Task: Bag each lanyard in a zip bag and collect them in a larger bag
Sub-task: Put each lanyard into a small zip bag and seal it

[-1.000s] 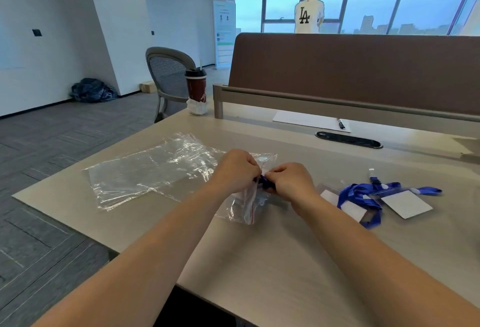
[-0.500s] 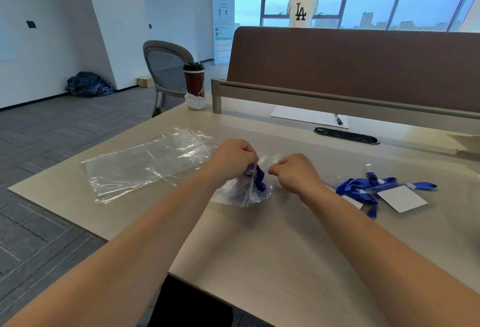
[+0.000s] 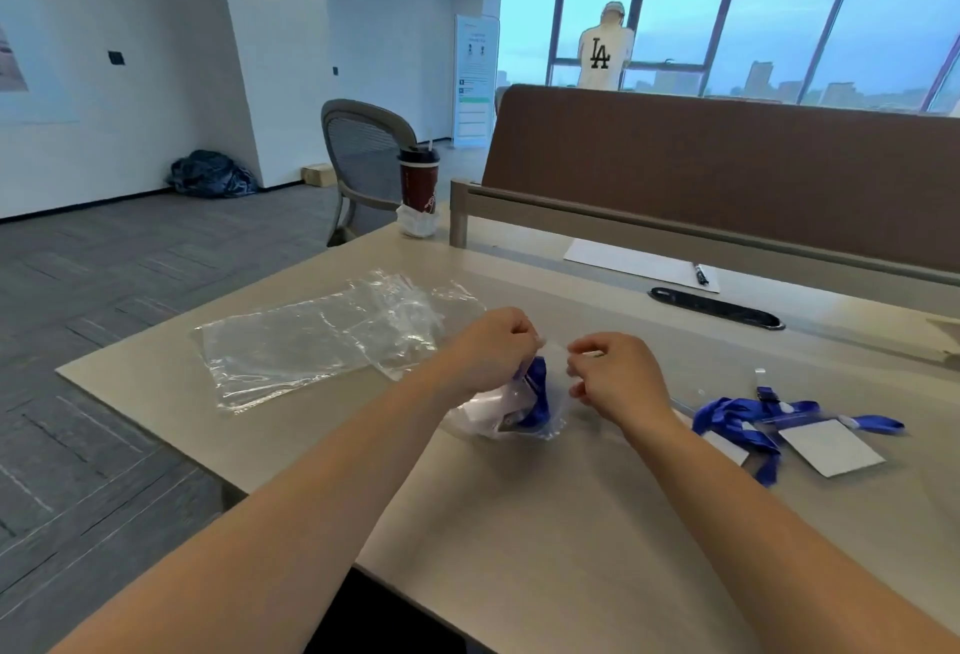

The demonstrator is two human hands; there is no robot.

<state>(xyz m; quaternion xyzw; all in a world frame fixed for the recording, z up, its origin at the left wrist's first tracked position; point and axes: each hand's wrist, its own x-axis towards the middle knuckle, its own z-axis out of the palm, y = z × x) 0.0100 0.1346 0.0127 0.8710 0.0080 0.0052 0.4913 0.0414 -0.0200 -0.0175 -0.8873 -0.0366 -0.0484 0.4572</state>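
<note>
A small clear zip bag (image 3: 506,411) stands on the desk in the middle of the view, with a blue lanyard (image 3: 535,396) and its white card inside. My left hand (image 3: 493,346) pinches the bag's top edge on the left. My right hand (image 3: 613,375) pinches the same top edge on the right, a short gap away. Loose blue lanyards with white cards (image 3: 769,424) lie on the desk to the right. A large clear bag (image 3: 291,346) lies flat to the left, with smaller clear bags (image 3: 405,320) on its right end.
The beige desk (image 3: 545,513) ends at a left edge near the large bag. At the back stand a brown partition (image 3: 727,175), a red cup (image 3: 418,185), a sheet of paper with a pen (image 3: 644,263) and a black cable slot (image 3: 717,307). A person stands far off at the window.
Both hands rose to the bag's top edge and the bag now stands up under them. The camera tilted upward, showing more of the room.
</note>
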